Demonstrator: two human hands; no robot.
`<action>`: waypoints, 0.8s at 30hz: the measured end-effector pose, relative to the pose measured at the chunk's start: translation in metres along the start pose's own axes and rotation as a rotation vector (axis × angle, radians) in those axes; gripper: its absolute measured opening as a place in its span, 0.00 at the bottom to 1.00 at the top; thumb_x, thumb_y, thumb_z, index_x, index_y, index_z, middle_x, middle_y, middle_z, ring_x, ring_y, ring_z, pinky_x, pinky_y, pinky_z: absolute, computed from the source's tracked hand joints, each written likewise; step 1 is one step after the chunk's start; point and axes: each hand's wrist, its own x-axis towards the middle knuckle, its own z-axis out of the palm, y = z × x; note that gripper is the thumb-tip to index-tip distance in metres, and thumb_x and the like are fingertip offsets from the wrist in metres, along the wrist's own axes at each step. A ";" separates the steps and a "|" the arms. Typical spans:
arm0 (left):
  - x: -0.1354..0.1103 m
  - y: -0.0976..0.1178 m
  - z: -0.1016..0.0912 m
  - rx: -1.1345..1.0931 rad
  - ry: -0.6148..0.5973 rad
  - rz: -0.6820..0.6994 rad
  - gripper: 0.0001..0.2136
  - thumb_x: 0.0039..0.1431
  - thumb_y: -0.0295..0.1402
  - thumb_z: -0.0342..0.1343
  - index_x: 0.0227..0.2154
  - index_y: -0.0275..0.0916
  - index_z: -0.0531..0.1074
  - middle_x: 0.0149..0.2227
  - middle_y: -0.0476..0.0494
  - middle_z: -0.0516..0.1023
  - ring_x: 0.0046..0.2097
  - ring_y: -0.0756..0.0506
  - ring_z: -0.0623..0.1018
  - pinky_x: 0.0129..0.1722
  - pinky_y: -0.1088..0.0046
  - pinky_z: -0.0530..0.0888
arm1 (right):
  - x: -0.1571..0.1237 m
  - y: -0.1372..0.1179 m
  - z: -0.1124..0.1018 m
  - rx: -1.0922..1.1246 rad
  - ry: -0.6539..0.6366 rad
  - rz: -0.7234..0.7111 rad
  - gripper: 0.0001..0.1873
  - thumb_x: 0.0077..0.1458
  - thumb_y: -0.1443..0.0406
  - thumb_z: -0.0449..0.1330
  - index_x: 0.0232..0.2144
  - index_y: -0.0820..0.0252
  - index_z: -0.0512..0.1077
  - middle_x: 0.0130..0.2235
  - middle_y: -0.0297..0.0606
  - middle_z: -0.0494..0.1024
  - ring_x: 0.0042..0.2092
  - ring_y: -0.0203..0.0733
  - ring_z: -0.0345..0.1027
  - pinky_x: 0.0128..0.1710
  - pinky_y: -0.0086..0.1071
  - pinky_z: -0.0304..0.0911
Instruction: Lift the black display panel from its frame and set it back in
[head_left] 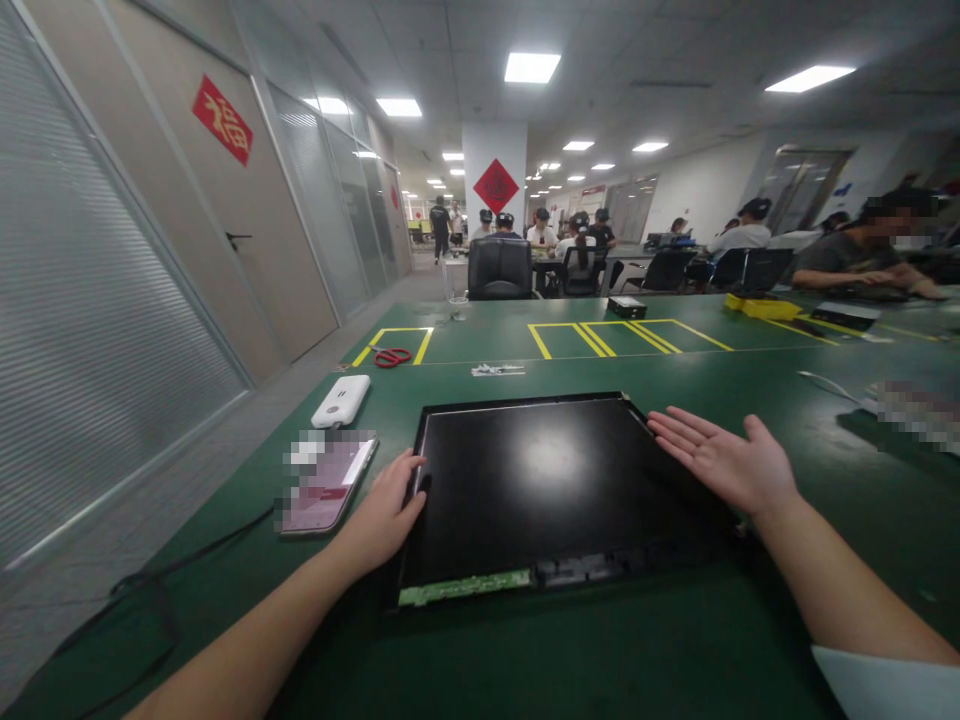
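Observation:
A black LCD screen panel (487, 490) in a thin dark frame lies flat on the green table mat, with a bright light reflection on its surface. Along its near edge runs a green circuit board strip (466, 588). My left hand (386, 510) grips the panel's left edge, its fingertips and thumb at the rim. On the other side, my right hand (727, 462) is open, palm turned up and fingers stretched out, holding nothing. Its fingertips are at the upper right edge of the panel; whether they touch it I cannot tell.
Left of the panel lie a phone (326, 495), a white power bank (342, 401) and a black cable (202, 550). Farther back are red-handled scissors (392, 357), small white pieces (497, 370), a black box (627, 307) and a yellow tray (761, 306). A person (862, 250) sits at the right.

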 end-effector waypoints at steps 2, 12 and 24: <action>0.002 -0.002 -0.002 0.043 0.023 0.015 0.20 0.60 0.36 0.46 0.54 0.35 0.64 0.62 0.29 0.66 0.65 0.35 0.63 0.63 0.50 0.58 | 0.001 0.000 0.001 -0.032 -0.003 -0.017 0.46 0.55 0.41 0.28 0.56 0.59 0.68 0.62 0.53 0.67 0.61 0.53 0.63 0.55 0.51 0.62; 0.005 -0.009 -0.006 0.307 -0.014 -0.108 0.26 0.59 0.39 0.45 0.55 0.25 0.66 0.64 0.21 0.61 0.67 0.30 0.58 0.64 0.49 0.56 | 0.023 0.036 -0.028 -0.751 0.467 0.023 0.20 0.43 0.59 0.61 0.40 0.58 0.78 0.47 0.46 0.80 0.53 0.56 0.70 0.55 0.47 0.61; 0.010 -0.010 -0.010 0.114 0.074 -0.081 0.17 0.55 0.33 0.47 0.42 0.37 0.77 0.55 0.33 0.76 0.59 0.34 0.71 0.61 0.52 0.63 | 0.032 0.058 -0.042 -1.001 0.235 -0.058 0.22 0.44 0.60 0.59 0.44 0.55 0.78 0.50 0.42 0.78 0.55 0.53 0.69 0.57 0.47 0.60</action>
